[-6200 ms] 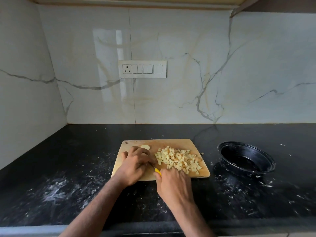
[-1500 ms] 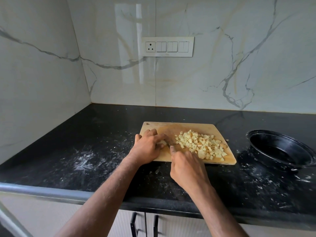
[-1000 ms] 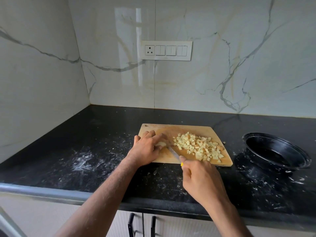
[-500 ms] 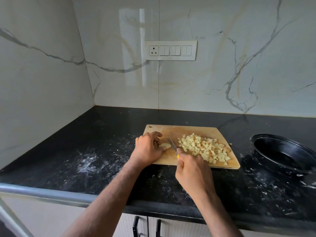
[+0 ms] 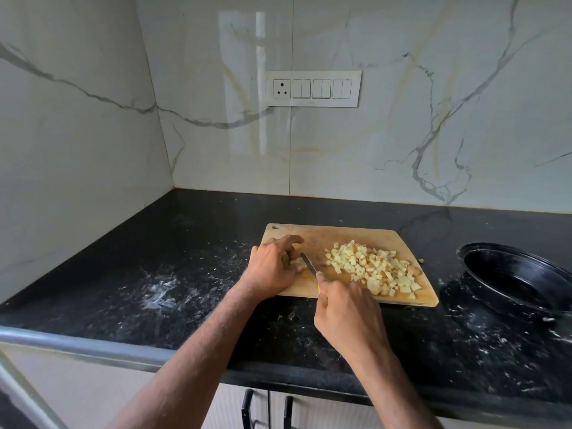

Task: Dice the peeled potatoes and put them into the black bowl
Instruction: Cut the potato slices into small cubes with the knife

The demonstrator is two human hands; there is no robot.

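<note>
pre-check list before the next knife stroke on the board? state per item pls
1. Right hand grips the knife: ok, though the handle is mostly hidden.
2. Left hand holds the potato piece steady: ok, the piece is small and partly covered.
3. Left fingertips clear of the blade: cannot tell, the blade lies right beside them.
4. Cutting board flat on the countertop: ok.
5. Diced potato pile out of the cutting line: ok, it sits to the right of the blade.
6. Black bowl ready to receive: ok, it stands right of the board, no dice visible in it.
</note>
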